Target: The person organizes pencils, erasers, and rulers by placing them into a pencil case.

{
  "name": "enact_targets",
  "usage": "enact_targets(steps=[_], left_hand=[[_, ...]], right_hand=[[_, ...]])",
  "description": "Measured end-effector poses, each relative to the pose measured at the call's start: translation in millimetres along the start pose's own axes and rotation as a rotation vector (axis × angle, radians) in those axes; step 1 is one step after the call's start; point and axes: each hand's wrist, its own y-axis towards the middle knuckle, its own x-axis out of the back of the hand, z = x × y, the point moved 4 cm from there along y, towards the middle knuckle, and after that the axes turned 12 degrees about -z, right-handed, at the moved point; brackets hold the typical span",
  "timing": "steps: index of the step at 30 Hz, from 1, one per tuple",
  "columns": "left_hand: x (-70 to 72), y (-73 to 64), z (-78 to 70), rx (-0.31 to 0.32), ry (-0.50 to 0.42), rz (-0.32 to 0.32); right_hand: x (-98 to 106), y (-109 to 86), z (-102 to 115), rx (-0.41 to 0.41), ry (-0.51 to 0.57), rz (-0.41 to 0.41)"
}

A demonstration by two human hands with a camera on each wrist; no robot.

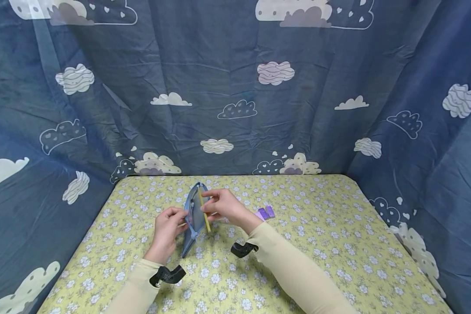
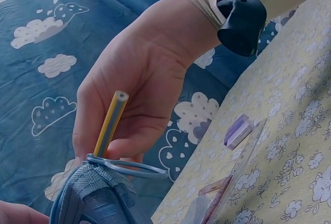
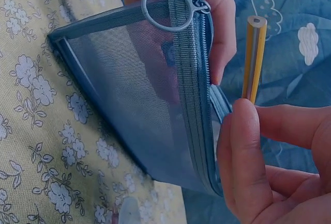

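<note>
A blue mesh zipper pouch (image 1: 196,213) with a ring pull (image 3: 168,8) stands tilted over the table, its zipped side gaping. My left hand (image 1: 168,229) grips the pouch by its left side; in the right wrist view the left hand (image 3: 222,32) shows behind the mesh. Between thumb and fingers, my right hand (image 1: 225,205) pinches a yellow pencil (image 1: 204,209) with grey stripes. The pencil (image 3: 253,58) is held upright right beside the pouch opening, its flat unsharpened end showing. From the left wrist, the right hand (image 2: 134,74) appears beyond the pouch (image 2: 103,193).
Small purple blocks (image 1: 266,213) lie on the flowered yellow tablecloth (image 1: 337,244), just right of my right hand. A pinkish flat item (image 2: 214,188) is near them in the left wrist view. Blue cloud-patterned curtains (image 1: 235,87) enclose the table at back and sides.
</note>
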Motion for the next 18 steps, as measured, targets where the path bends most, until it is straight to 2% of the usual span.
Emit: enact_targets(steps=[8,18], left_hand=[[-1.0,-0.8,1.5,0.006,-0.005,0.004],[-2.3,-1.0,0.8,-0.004,0.011,0.011]], right_hand=[[-5,2.8,0,0.015,-0.045,-0.049],[-12,5.5,0,0.033,-0.080,-0.064]])
